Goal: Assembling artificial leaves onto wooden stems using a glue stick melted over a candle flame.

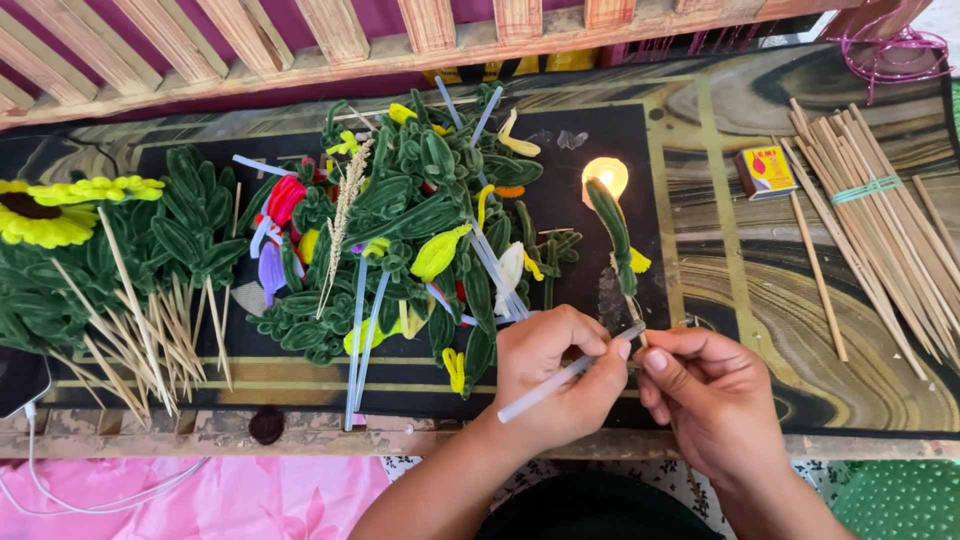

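While pinched by both hands, fuzzy green leaf stem (612, 232) with yellow tip, white tube (560, 379) beneath.

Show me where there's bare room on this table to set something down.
Free: the marbled strip between the candle flame and the sticks, below the matchbox. Crowded: the leaf pile and sunflower fill the left; both hands work at the front.

Clear plastic straw (560, 378) lies slanted, low at left, rising right to meet a fuzzy green leaf stem (612, 232) standing upright, yellow tuft at its side.
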